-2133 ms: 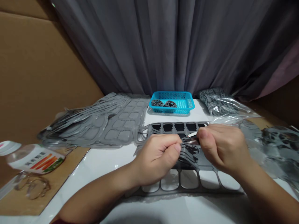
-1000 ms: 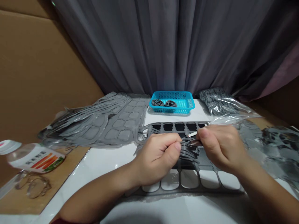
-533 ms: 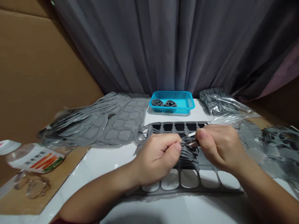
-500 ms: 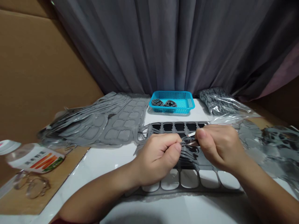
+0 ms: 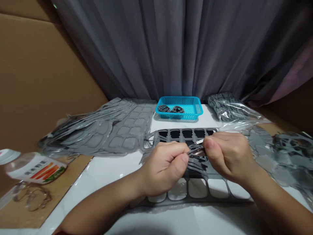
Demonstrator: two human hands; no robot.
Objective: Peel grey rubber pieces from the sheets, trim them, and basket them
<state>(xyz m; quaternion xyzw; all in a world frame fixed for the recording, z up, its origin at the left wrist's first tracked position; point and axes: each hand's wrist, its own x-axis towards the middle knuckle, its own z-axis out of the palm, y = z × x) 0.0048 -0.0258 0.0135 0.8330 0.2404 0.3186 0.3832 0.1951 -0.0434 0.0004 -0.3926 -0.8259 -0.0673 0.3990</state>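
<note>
My left hand (image 5: 166, 168) is closed, thumb pressed against the curled index finger. It pinches a thin grey rubber piece (image 5: 192, 152), mostly hidden by the fingers. My right hand (image 5: 227, 155), a fist with the thumb on top, grips a slim metal tool that looks like tweezers (image 5: 200, 152). Its tips point left and meet the grey piece between the two hands. Below both hands lies a grey rubber sheet (image 5: 187, 188) with rows of rounded openings. Black shows through the back rows and the white table through the front row.
A blue basket (image 5: 193, 116) holding several grey ring-like pieces stands at the back. Stacked grey sheets (image 5: 132, 130) lie left, loose grey scraps (image 5: 274, 163) right. A filled plastic bag (image 5: 230, 107) sits back right. A bottle (image 5: 36, 168) and eyeglasses (image 5: 34, 197) lie at far left.
The metal tool shows a little more between the hands, and both hands have shifted very slightly. The grips stay the same.
</note>
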